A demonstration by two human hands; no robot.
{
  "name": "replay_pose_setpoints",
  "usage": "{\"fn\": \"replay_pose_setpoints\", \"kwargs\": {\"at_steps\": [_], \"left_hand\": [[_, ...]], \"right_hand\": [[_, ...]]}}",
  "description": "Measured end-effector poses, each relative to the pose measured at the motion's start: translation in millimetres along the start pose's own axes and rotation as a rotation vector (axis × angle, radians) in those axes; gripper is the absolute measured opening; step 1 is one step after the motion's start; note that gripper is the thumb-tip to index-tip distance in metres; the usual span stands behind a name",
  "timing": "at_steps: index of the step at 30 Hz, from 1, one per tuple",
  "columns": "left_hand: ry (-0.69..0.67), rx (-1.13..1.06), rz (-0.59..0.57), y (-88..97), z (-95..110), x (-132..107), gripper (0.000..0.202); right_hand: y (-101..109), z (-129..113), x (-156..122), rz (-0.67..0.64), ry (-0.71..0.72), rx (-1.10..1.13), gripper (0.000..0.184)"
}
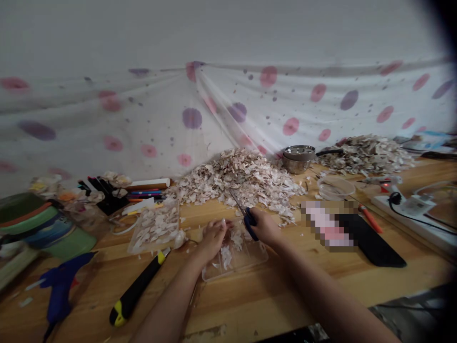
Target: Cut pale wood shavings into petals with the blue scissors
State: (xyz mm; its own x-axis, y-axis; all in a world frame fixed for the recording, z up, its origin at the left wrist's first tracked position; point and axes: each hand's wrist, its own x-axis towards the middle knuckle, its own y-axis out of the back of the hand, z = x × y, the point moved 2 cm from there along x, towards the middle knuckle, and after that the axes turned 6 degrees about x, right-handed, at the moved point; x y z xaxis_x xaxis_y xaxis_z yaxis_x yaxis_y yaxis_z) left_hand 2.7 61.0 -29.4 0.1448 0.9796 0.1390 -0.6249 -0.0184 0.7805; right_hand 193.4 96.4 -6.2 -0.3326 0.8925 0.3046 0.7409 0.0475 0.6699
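My right hand [264, 226] is closed round the dark blue handles of a pair of scissors [238, 201], whose blades point up and to the left toward a big heap of pale, flaky pieces [243, 174]. Just left of it, my left hand [214, 234] has its fingertips pinched together; whatever is between them is too small to make out. Both hands are over a clear plastic compartment box [246, 262] with some whitish flakes [226, 256] in it. Beside my left hand sits a small whitish bud-like piece [179, 239].
Left are a box of pale flakes [155, 226], a black-and-yellow utility knife [139, 288], a blue glue gun [60, 288] and a green container [67, 233]. Right are a black phone-like slab [374, 243], an orange-handled tool [370, 219], a power strip [410, 216], metal bowls [298, 164] and another heap [371, 155].
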Motion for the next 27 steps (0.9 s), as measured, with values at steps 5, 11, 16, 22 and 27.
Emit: {"fn": "replay_pose_setpoints", "kwargs": {"at_steps": [5, 11, 16, 22, 27], "left_hand": [[0.008, 0.002, -0.017, 1.1, 1, -1, 0.067], [0.017, -0.242, 0.041, 10.9, -2, 1, 0.081], [-0.023, -0.386, 0.017, 18.3, 2, -3, 0.08], [-0.132, -0.577, -0.037, 17.3, 21, -13, 0.073], [-0.208, -0.639, -0.079, 16.0, 29, -17, 0.071]], "right_hand": [[-1, -1, -1, 0.002, 0.014, 0.002, 0.004], [-2, 4, 0, 0.013, -0.03, 0.05, 0.005], [-6, 6, 0, 0.017, -0.058, 0.248, 0.01], [-9, 1, 3, 0.03, -0.1, 0.674, 0.023], [-7, -5, 2, -0.027, -0.139, 0.717, 0.023]]}}
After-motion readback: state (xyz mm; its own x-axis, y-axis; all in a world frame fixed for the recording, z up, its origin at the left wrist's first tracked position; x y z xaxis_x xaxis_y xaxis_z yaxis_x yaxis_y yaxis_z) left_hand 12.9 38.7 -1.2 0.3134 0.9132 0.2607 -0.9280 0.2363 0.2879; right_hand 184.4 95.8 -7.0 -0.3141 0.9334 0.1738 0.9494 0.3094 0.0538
